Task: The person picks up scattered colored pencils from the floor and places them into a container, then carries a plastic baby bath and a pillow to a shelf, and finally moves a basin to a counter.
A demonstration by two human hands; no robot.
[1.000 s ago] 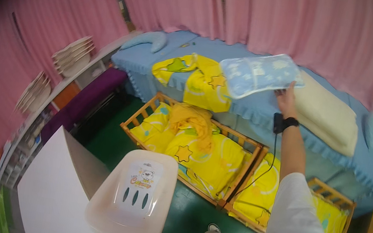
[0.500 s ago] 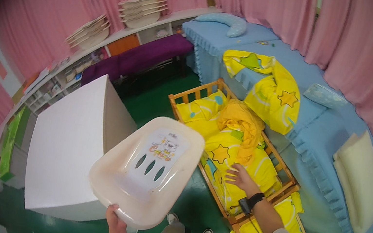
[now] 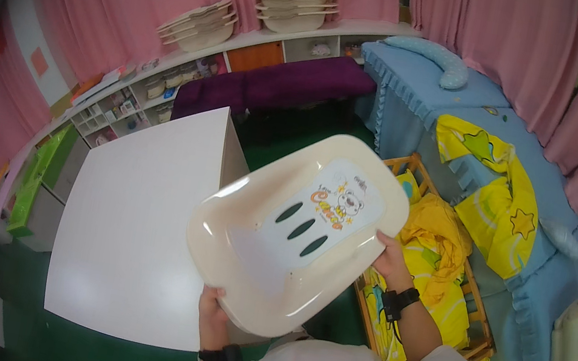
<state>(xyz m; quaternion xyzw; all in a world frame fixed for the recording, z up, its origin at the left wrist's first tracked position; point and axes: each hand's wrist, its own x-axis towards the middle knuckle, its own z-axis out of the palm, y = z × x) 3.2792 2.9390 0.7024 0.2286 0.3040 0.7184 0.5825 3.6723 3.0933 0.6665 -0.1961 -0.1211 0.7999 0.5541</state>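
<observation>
Cream plastic tub [image 3: 274, 258], head view: held between both hands, hollow facing up, slots to the left of the right fingers. Left hand [image 3: 215, 313] closed on the near rim, thumb on top; right hand [image 3: 391, 263] gripping the right rim; fingertips beneath hidden. Far rim well beyond both hands, over green floor [image 3: 274, 130]. White table [image 3: 131, 231] left of the left fingers, its right edge overlapped by the tub; contact cannot be told. Wooden crib [image 3: 479, 308] just beyond the right fingers, nearest obstacle, with yellow bedding [image 3: 449, 318] and orange cloth [image 3: 440, 236] inside. Farther right, blue-covered bed [image 3: 420, 72], starred blanket [image 3: 506, 217] draped over its edge. Purple bench [image 3: 285, 90] well ahead of both hands; stacked tubs [image 3: 297, 10] behind it.
</observation>
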